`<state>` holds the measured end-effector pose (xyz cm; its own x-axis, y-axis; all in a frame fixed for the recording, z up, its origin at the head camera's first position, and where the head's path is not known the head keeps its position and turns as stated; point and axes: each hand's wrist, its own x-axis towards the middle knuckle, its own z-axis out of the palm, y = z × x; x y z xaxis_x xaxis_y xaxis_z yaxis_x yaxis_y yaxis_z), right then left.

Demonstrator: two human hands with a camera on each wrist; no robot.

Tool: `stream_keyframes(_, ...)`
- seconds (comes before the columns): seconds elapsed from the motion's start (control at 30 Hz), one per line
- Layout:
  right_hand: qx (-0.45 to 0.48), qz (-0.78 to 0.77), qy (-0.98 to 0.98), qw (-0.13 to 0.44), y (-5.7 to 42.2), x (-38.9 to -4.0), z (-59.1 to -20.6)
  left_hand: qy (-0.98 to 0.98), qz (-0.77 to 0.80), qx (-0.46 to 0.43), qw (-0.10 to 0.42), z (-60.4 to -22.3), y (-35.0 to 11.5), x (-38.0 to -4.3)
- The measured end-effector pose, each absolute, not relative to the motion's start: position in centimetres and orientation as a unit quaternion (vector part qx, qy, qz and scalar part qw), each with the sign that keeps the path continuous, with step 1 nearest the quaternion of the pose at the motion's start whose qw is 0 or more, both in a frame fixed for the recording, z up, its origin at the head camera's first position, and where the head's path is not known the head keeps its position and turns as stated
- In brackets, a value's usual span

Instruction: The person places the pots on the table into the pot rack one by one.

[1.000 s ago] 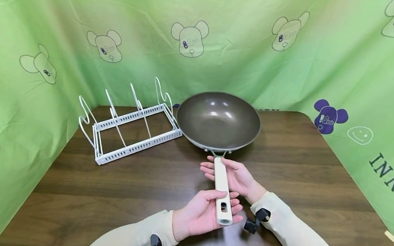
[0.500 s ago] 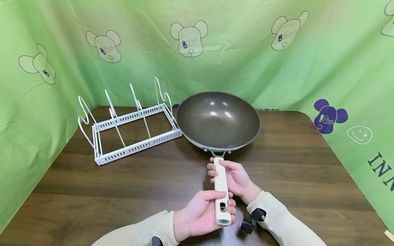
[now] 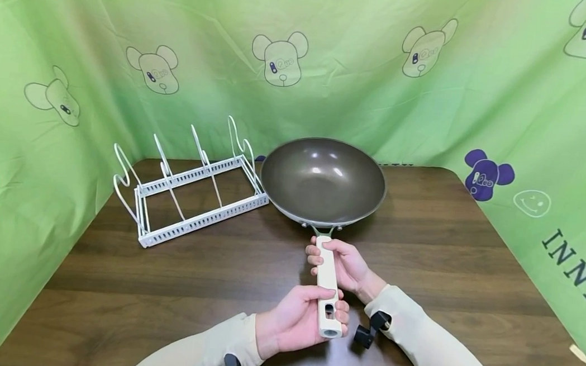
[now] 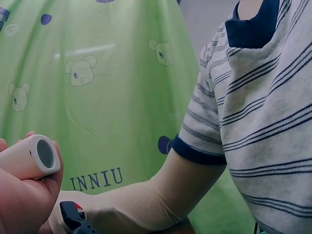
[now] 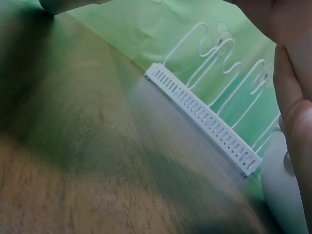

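Note:
A dark-bowled wok (image 3: 323, 179) stands at the back middle of the table, its cream handle (image 3: 327, 272) pointing toward me. My left hand (image 3: 297, 317) grips the handle near its hollow end, thumb on top and fingers curled round from below. Farther up, close to the bowl, my right hand (image 3: 348, 267) holds the same handle, fingers wrapped round to its left side. In the left wrist view the handle's round end (image 4: 45, 155) pokes out of the left hand. At the right wrist view's edge, right-hand fingers (image 5: 292, 97) show beside the wok's pale outer side (image 5: 280, 183).
A white wire pan rack (image 3: 202, 219) with upright dividers stands left of the wok, its right end close to the rim. The brown wooden table (image 3: 444, 259) extends to the right. A green printed curtain (image 3: 348, 97) encloses the back and sides.
One second ago the fingers of both hands lay loose around the handle; now they are curled tight on it. The wok has hardly moved in view.

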<state>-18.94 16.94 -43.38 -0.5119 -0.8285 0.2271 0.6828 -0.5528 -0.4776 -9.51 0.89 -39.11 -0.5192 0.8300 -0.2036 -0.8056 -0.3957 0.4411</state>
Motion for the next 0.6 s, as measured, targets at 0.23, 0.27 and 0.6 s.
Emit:
stream_keyframes(0.23, -0.213, -0.859, 0.182, 0.429, 16.9, -19.0, -43.2, 0.256, 0.835, 0.044, 0.485, -39.3, 0.9, -9.7)
stream_keyframes(0.27, -0.214, -0.858, 0.184, 0.429, 16.9, -19.0, -43.2, 0.257, 0.835, 0.046, 0.484, -39.4, 0.9, -9.7)
stream_keyframes(0.6, -0.262, -0.849, 0.219, 0.402, 17.0, -19.3, -42.1, 0.292, 0.826, 0.082, 0.476, -39.4, 0.9, -9.5)
